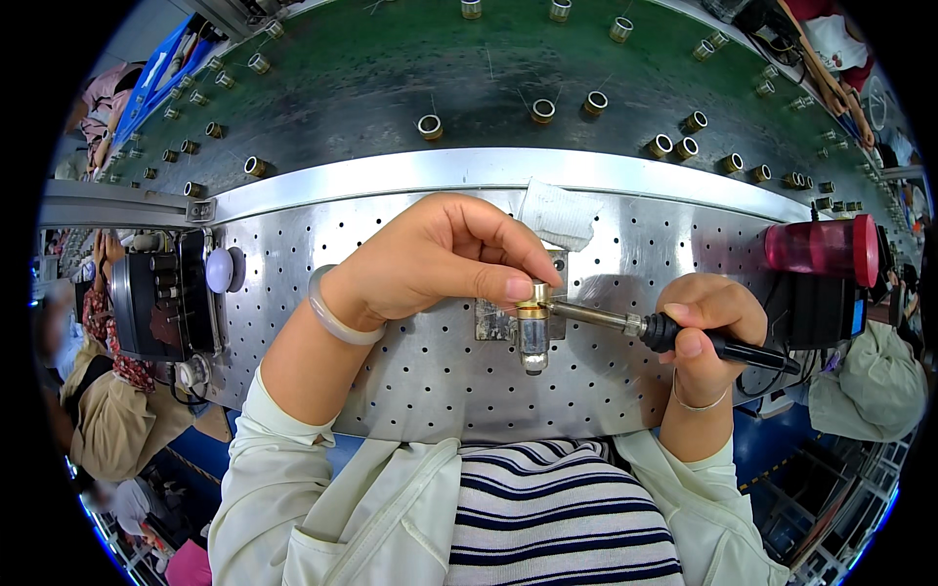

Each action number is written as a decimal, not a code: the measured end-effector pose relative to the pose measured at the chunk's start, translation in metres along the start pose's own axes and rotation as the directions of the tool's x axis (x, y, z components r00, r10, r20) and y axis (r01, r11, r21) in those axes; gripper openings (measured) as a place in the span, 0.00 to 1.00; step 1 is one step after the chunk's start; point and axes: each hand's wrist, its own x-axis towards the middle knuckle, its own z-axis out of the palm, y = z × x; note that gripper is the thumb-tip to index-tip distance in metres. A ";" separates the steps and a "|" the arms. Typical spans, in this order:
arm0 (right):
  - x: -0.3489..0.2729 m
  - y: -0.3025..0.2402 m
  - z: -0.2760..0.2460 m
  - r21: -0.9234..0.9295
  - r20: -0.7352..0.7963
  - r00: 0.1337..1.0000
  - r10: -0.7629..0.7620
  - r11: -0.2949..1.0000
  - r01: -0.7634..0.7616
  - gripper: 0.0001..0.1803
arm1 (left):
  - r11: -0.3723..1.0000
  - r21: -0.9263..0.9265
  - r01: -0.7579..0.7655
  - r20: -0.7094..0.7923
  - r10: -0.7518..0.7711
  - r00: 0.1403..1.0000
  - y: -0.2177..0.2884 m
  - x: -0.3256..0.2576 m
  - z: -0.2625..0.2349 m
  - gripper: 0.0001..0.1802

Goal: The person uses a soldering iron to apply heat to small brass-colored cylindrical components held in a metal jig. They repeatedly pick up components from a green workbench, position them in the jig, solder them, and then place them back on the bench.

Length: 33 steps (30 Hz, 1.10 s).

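My left hand point(449, 256) pinches the top of a small cylindrical coil part point(532, 305) between thumb and fingers. The part has a silvery rim and a copper-coloured winding. It is upright on a metal post point(533, 344), beside a small metal block point(493, 324) on the perforated plate. From the right, my right hand point(711, 327) grips a soldering iron point(752, 354) by its black handle. The iron's metal shaft points left, its tip at the side of the coil part. Whether the tip touches a wire is too small to tell.
A folded white cloth point(562, 215) lies behind the post. Beyond the perforated metal plate point(420, 391), a green belt point(391, 73) carries several similar coil parts point(430, 125). A dark box-shaped device point(147, 305) stands left; a pink container point(821, 249) stands right. Other people sit along both sides.
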 end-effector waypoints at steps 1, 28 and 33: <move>0.000 0.000 0.000 0.001 0.001 1.000 0.000 1.000 0.000 0.10 | 1.000 0.001 0.004 -0.001 -0.004 1.000 0.000 0.000 0.000 0.12; 0.004 -0.014 0.001 0.210 -0.333 0.920 0.207 0.967 -0.141 0.13 | 0.813 0.582 0.014 -0.525 0.363 0.770 0.063 -0.022 -0.059 0.16; 0.006 -0.004 0.006 0.221 -0.247 0.949 0.198 0.965 -0.143 0.13 | 0.117 0.850 0.514 -0.351 0.854 0.385 0.095 -0.076 -0.166 0.09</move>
